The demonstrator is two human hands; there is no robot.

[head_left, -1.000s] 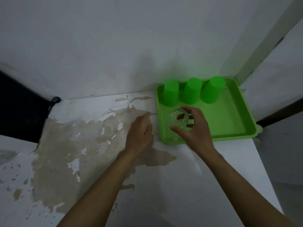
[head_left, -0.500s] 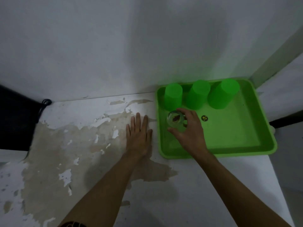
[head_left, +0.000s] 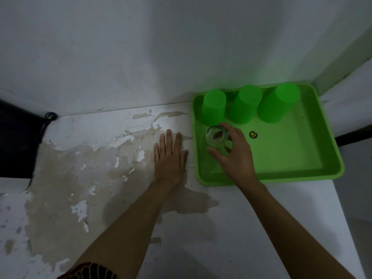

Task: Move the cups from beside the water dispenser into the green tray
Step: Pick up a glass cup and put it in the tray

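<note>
Standing inside the green tray (head_left: 298, 158), a clear glass cup (head_left: 217, 136) sits in the left half, just in front of the leftmost of three upturned green cups. The right hand (head_left: 235, 156) curls around the glass from the near right side, thumb on the near wall and fingers wrapped over the far rim, closed on it. Behind it the left green cup (head_left: 213, 106), the middle green cup (head_left: 245, 104) and the right green cup (head_left: 278, 105) stand in a row along the tray's back edge, close to one another; whether the glass touches the left one cannot be told. A small round sticker (head_left: 253, 134) lies on the tray floor just right of the hand. The tray's right half and near strip are bare green floor. The left hand (head_left: 171, 156) lies flat on the peeling white countertop (head_left: 100, 158), fingers spread and extended, just beside the tray's left rim but apart from it. The tray is pushed into the corner where the wall (head_left: 141, 47) meets the counter, its right rim near the counter's edge.
</note>
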